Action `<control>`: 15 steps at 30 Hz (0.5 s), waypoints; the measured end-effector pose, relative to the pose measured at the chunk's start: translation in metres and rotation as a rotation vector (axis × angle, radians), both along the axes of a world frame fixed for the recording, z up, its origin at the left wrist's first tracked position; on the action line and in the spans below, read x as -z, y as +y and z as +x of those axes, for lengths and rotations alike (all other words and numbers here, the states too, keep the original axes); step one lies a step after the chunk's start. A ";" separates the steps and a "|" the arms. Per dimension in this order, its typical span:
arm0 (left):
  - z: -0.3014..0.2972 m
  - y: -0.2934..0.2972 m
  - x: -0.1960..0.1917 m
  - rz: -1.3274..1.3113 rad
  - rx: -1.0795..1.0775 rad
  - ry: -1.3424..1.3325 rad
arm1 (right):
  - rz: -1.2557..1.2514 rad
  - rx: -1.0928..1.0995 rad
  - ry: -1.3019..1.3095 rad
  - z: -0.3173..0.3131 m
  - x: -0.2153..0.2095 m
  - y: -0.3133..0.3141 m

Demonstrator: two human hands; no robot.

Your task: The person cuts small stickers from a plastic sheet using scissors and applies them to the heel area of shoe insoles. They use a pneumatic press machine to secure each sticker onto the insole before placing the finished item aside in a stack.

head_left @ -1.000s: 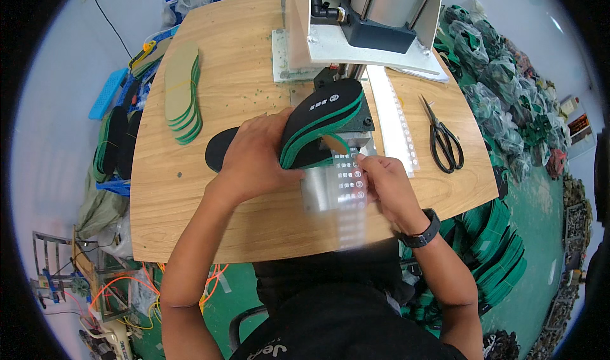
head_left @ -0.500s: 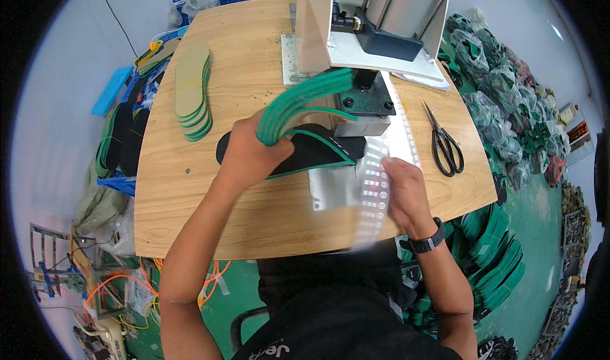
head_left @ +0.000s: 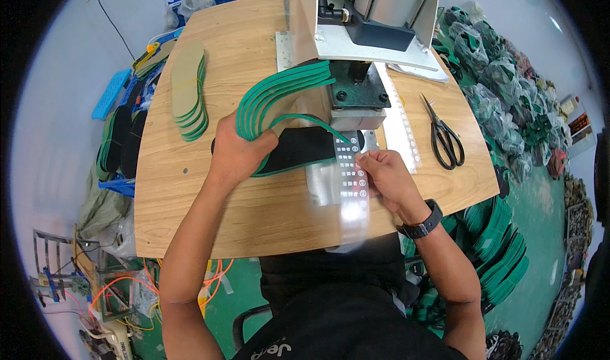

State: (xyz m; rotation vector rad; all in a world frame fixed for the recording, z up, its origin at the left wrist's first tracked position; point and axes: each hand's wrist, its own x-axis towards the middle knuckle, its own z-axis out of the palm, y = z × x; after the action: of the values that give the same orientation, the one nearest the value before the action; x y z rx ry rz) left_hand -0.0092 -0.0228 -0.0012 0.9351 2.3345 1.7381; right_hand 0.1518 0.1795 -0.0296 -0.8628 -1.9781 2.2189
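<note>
My left hand (head_left: 236,152) is closed round a bent stack of green-edged insoles (head_left: 264,100), whose far ends arch toward the press. Below the stack lies an insole with a black top (head_left: 297,152), its right end beneath the press's metal block (head_left: 358,119). Between thumb and fingers, my right hand (head_left: 395,183) pinches a clear film strip (head_left: 353,185) with rows of white printed marks. The strip's upper part lies over the right end of the black insole; its lower part hangs toward the table's front edge and is blurred.
A press (head_left: 381,33) with a cylinder stands at the back of the wooden table (head_left: 210,214). Black-handled scissors (head_left: 447,141) lie at the right, beside another printed strip (head_left: 406,138). A banded stack of beige insoles (head_left: 188,87) rests at the left. Bagged green pieces (head_left: 495,100) pile up beyond.
My right hand has brought the film strip leftward onto the black insole's end. My left hand and its stack have shifted slightly left, and the stack's layers now fan apart more.
</note>
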 end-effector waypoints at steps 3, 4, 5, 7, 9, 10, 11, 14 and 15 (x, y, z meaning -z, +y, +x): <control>0.002 0.002 -0.003 -0.007 -0.014 -0.035 | 0.008 0.013 -0.014 -0.002 -0.003 0.000; 0.003 0.003 -0.005 -0.012 -0.011 -0.058 | 0.011 0.017 -0.022 -0.003 -0.002 0.000; 0.004 0.004 -0.006 -0.017 -0.009 -0.082 | 0.028 0.021 -0.021 -0.003 0.000 0.000; 0.002 0.004 -0.002 0.006 0.016 0.002 | 0.062 0.029 -0.019 -0.003 0.002 0.001; 0.002 0.006 0.000 -0.014 0.046 0.030 | 0.050 0.043 -0.006 -0.002 0.005 0.000; 0.003 0.008 0.001 -0.045 0.062 0.017 | 0.045 0.050 0.002 -0.003 0.006 -0.001; 0.003 0.009 0.001 -0.076 0.078 0.004 | 0.035 0.046 0.013 -0.003 0.005 -0.002; 0.002 0.012 0.004 -0.341 0.183 0.375 | 0.023 0.049 0.006 -0.001 -0.003 -0.006; 0.001 0.014 0.006 -0.366 0.216 0.374 | 0.032 0.059 -0.018 0.000 -0.006 -0.007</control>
State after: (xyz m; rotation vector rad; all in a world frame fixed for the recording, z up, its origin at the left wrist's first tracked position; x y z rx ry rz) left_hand -0.0078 -0.0085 -0.0075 1.4689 2.5206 1.0792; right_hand 0.1518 0.1723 -0.0231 -0.9278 -1.9629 2.1495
